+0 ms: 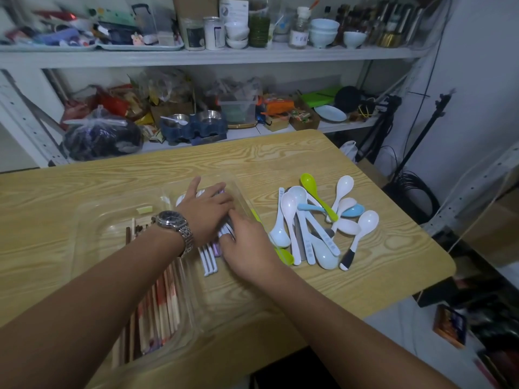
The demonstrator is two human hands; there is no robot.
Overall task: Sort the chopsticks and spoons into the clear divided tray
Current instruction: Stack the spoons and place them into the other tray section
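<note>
Tray [87,220]: clear, divided, on the left part of the wooden table [280,158].
Chopsticks [163,299]: lay bundled in the tray's left compartment, partly under the left forearm.
Left hand [206,211]: wore a wristwatch [172,221]; fingers straight and pressed together, thumb out, laid flat over the spoons in the tray.
Tray spoons [209,259]: white and purple handles lay side by side in the right compartment.
Right hand [247,242]: fingers bent down onto those handles; whether they pinched one could not be told.
Spoon pile [309,220]: white, blue and green spoons lay loose on the table, just right of the tray.
</note>
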